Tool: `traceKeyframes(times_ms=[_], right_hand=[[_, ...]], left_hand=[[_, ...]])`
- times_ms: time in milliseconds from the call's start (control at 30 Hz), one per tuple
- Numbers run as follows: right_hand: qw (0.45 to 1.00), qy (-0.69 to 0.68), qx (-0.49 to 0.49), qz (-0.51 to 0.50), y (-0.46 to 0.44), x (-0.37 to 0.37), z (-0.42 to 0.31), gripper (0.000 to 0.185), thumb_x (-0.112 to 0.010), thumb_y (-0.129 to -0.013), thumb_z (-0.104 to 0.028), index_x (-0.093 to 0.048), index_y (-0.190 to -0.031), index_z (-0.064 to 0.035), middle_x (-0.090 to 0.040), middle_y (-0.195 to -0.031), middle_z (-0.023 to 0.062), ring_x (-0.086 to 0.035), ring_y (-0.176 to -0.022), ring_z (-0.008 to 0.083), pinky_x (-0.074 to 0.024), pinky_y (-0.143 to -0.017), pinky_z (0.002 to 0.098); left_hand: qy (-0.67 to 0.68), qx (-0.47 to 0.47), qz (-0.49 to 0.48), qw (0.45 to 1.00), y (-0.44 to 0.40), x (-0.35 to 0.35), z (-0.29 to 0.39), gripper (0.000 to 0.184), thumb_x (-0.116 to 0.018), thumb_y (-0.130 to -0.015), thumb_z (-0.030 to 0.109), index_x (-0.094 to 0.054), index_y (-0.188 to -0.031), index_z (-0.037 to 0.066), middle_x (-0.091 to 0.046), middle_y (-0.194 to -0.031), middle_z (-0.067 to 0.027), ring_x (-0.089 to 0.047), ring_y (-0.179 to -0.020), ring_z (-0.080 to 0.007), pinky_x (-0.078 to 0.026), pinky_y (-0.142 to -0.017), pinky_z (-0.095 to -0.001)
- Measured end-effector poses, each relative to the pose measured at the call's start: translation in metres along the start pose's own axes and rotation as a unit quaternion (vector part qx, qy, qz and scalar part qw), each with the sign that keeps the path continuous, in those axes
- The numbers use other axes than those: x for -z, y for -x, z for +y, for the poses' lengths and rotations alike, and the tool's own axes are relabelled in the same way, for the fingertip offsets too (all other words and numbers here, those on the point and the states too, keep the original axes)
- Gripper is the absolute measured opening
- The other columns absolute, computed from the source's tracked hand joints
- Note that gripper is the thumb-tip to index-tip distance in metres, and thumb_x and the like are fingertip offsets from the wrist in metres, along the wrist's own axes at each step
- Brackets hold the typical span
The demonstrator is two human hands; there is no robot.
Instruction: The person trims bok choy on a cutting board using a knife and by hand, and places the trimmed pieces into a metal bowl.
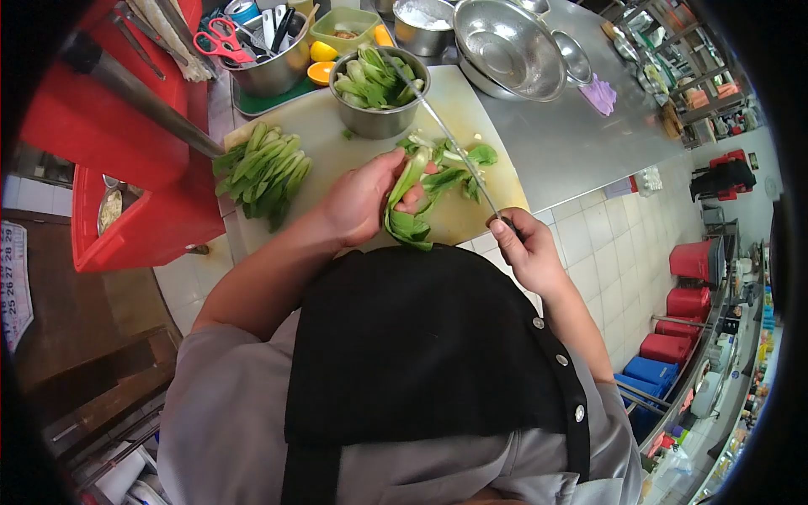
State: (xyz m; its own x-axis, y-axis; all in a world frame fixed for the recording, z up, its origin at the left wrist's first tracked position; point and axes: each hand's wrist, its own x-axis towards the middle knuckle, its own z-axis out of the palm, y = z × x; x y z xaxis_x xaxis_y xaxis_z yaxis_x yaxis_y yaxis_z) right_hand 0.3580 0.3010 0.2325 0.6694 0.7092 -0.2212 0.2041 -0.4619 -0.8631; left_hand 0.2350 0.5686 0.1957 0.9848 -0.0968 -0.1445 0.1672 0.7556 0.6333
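Note:
My left hand (370, 195) is closed round a bok choy (410, 189), its leaves hanging down toward my apron. In my right hand (528, 246) is the dark handle of a long knife (454, 139), the blade slanting up and left across the board. Loose bok choy leaves and pale trimmings (481, 155) lie on the cutting board (328, 178) beneath the blade. A pile of bok choy (265, 174) rests at the board's left side. Behind my hands stands a steel pot (379, 122) filled with more bok choy; the blade's far end passes over its rim.
A steel container of utensils (273, 71) with red scissors (220, 40) stands at the back left, near a cut orange (320, 72) and a green tub (347, 23). Steel colanders (513, 50) and a purple cloth (598, 94) sit on the metal counter (572, 160). Red bins (143, 219) are at left.

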Motion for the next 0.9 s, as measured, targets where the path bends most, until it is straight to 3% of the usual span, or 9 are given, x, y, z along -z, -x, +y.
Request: traceKeyframes(times_ms=[33,133,233,333,433,467,633,700,900], right_hand=[[1.000,-0.018,-0.017,0.006,-0.002,-0.001,0.001,0.030,-0.069,-0.100,-0.030,-0.066,-0.101,-0.0002,-0.056,-0.070,0.0005,-0.047,-0.065,0.0099,-0.0425,-0.060,0.0286],[1.000,0.005,-0.008,0.029,-0.004,0.000,-0.003,0.032,-0.069,-0.100,-0.032,-0.066,-0.101,-0.0002,-0.054,-0.070,0.0004,-0.044,-0.065,0.0095,-0.0414,-0.059,0.0283],[0.993,0.072,0.079,0.054,-0.006,-0.001,-0.013,0.032,-0.071,-0.098,-0.032,-0.066,-0.101,-0.0004,-0.057,-0.071,0.0047,-0.051,-0.065,0.0138,-0.0449,-0.061,0.0303],[0.973,0.126,0.179,0.069,-0.003,-0.007,-0.032,0.032,-0.076,-0.093,-0.031,-0.066,-0.101,-0.0008,-0.062,-0.077,0.0114,-0.062,-0.068,0.0243,-0.0507,-0.064,0.0348],[0.951,0.175,0.251,0.047,0.002,-0.011,-0.052,0.034,-0.080,-0.088,-0.029,-0.066,-0.102,-0.0020,-0.066,-0.086,0.0156,-0.068,-0.076,0.0341,-0.0546,-0.069,0.0391],[0.948,0.183,0.258,0.040,0.002,-0.013,-0.054,0.035,-0.080,-0.087,-0.030,-0.065,-0.102,-0.0023,-0.066,-0.086,0.0153,-0.068,-0.076,0.0345,-0.0547,-0.068,0.0394],[0.931,0.225,0.289,0.016,0.002,-0.016,-0.062,0.038,-0.082,-0.083,-0.032,-0.063,-0.100,-0.0033,-0.065,-0.087,0.0137,-0.068,-0.076,0.0359,-0.0552,-0.067,0.0414],[0.926,0.237,0.292,0.020,0.002,-0.015,-0.063,0.038,-0.082,-0.083,-0.032,-0.063,-0.101,-0.0035,-0.065,-0.086,0.0136,-0.067,-0.076,0.0360,-0.0552,-0.067,0.0417],[0.917,0.240,0.318,0.019,0.002,-0.014,-0.064,0.039,-0.082,-0.082,-0.031,-0.063,-0.101,-0.0030,-0.065,-0.087,0.0141,-0.067,-0.075,0.0359,-0.0554,-0.066,0.0415]], left_hand=[[0.069,0.009,-0.016,0.997,-0.001,0.002,0.001,0.046,-0.034,-0.110,0.040,-0.053,-0.129,0.004,-0.051,-0.085,-0.0029,-0.046,-0.071,-0.0137,-0.042,-0.073,-0.0315],[0.104,0.033,-0.021,0.994,-0.002,0.002,0.001,0.046,-0.033,-0.110,0.044,-0.052,-0.130,0.007,-0.050,-0.086,-0.0026,-0.046,-0.070,-0.0137,-0.043,-0.071,-0.0321],[0.099,0.039,-0.029,0.994,-0.002,-0.005,0.002,0.044,-0.034,-0.109,0.044,-0.054,-0.127,0.009,-0.050,-0.087,-0.0019,-0.045,-0.068,-0.0137,-0.043,-0.067,-0.0306],[0.078,0.000,-0.082,0.994,-0.007,0.000,-0.008,0.044,-0.039,-0.109,0.044,-0.055,-0.129,0.007,-0.060,-0.100,-0.0033,-0.057,-0.077,-0.0158,-0.050,-0.073,-0.0331],[0.106,-0.032,-0.045,0.993,-0.010,-0.002,-0.013,0.046,-0.045,-0.108,0.042,-0.055,-0.133,0.005,-0.064,-0.123,-0.0089,-0.066,-0.102,-0.0206,-0.054,-0.092,-0.0385],[0.081,-0.001,-0.049,0.995,-0.011,-0.006,-0.010,0.046,-0.053,-0.106,0.036,-0.053,-0.137,0.003,-0.062,-0.135,-0.0130,-0.064,-0.119,-0.0228,-0.050,-0.106,-0.0407],[0.084,-0.082,-0.107,0.987,0.006,-0.041,0.005,0.038,-0.061,-0.102,0.029,-0.056,-0.133,0.007,-0.067,-0.122,-0.0092,-0.067,-0.110,-0.0188,-0.054,-0.098,-0.0371],[0.095,-0.003,-0.090,0.991,-0.009,-0.026,0.004,0.036,-0.062,-0.102,0.030,-0.057,-0.130,0.008,-0.067,-0.120,-0.0084,-0.067,-0.107,-0.0176,-0.055,-0.095,-0.0366],[0.100,0.020,-0.048,0.994,-0.007,-0.028,0.002,0.032,-0.059,-0.103,0.032,-0.060,-0.125,0.008,-0.070,-0.112,-0.0078,-0.069,-0.099,-0.0169,-0.056,-0.091,-0.0355]])
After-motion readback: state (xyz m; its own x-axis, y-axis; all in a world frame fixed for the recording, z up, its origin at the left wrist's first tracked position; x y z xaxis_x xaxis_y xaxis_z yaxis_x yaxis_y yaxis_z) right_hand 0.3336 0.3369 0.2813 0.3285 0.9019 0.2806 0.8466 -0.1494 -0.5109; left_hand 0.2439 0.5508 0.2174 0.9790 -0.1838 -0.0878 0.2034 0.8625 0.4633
